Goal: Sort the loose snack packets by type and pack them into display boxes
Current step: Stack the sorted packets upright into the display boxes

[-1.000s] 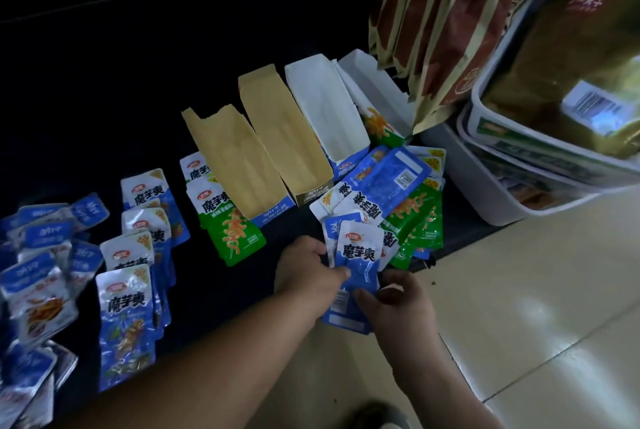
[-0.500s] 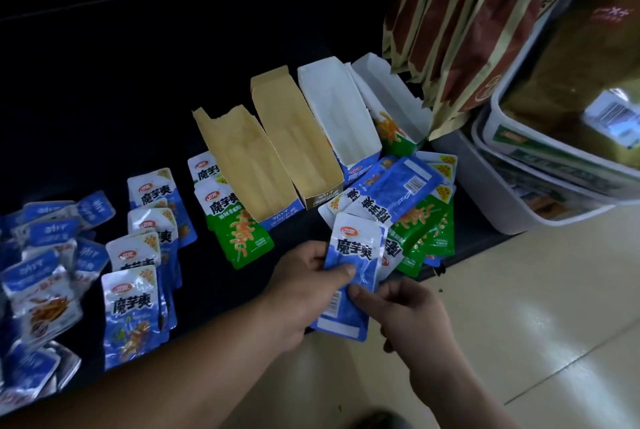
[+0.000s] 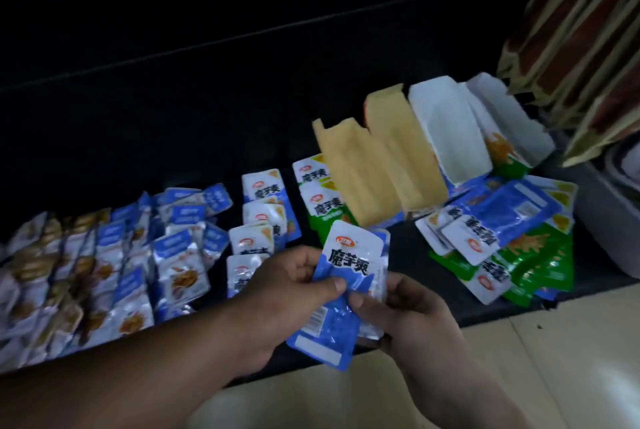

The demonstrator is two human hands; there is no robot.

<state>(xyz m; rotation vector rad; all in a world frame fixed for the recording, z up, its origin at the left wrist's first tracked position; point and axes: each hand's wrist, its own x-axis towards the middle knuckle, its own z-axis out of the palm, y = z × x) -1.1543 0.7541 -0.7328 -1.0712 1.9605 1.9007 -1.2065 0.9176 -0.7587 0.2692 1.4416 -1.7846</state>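
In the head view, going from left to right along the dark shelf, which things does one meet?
Big heap of blue packets → column of blue packets → green packets → two brown display boxes → two white display boxes → white tub. Left out for overlap: held packets, mixed pile.

Loose packets (image 3: 104,266) are crowding the left of the dark shelf (image 3: 405,248) and a mixed heap (image 3: 502,234) is covering its right, leaving a narrow bare strip open just left of that heap. Four open display boxes (image 3: 398,158) are blocking the way behind the strip. Hanging brown bags (image 3: 581,47) and a white tub (image 3: 606,220) are closing off the far right, while the shelf's dim rear is lying open.
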